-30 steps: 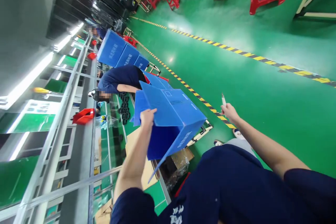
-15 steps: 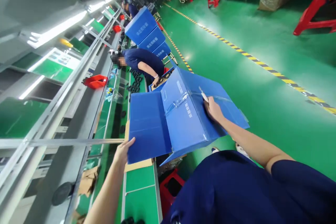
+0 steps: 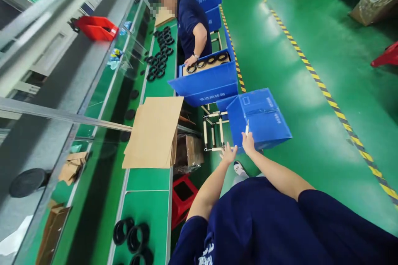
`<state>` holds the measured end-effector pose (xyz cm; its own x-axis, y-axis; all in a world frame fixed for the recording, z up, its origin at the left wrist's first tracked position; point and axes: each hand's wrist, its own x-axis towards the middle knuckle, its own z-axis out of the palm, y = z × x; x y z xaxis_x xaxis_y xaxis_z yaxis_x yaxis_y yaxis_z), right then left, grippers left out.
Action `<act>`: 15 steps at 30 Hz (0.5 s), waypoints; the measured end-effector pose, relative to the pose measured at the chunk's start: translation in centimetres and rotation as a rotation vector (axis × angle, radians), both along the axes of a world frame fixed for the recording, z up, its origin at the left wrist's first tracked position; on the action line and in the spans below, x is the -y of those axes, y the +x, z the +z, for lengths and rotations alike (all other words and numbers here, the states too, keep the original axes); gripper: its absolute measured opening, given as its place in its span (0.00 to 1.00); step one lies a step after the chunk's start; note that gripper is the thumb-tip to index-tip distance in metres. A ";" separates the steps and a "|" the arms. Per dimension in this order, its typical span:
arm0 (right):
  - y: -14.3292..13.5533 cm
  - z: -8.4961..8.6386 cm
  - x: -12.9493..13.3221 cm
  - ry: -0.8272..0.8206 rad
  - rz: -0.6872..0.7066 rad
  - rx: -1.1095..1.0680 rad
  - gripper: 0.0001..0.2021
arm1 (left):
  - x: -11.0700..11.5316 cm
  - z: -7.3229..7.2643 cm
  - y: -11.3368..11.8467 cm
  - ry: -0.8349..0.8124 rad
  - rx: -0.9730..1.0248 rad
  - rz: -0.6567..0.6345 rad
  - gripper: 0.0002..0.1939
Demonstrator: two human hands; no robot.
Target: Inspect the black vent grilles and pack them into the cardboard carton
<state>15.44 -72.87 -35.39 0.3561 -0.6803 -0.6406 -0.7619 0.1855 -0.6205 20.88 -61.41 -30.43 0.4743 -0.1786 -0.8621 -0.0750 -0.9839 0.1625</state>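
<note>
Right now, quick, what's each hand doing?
Left hand: open, fingers spread, by the nearest blue box.
Right hand: closed around a slim white tool.

Blue box (image 3: 264, 124), tan sheets (image 3: 152, 132), yellow-and-black striped floor line (image 3: 329, 100)

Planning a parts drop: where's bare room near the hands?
Free: bench between cardboard and near rings; floor between blue box and rightmost striped line.
Crowded: bench at far rings; left hand, right hand close together by the box.
</note>
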 end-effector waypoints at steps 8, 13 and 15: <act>-9.2 -4.7 14.7 -0.262 -0.317 -0.229 0.15 | 3.8 -4.4 -0.8 -0.160 0.030 -0.060 0.35; -21.4 -6.6 24.3 -0.272 -0.481 -0.406 0.14 | 9.5 -6.8 -5.8 -0.239 0.008 -0.044 0.32; -26.8 -7.9 29.4 -0.282 -0.520 -0.426 0.14 | 12.8 -8.6 -9.3 -0.261 0.010 -0.023 0.31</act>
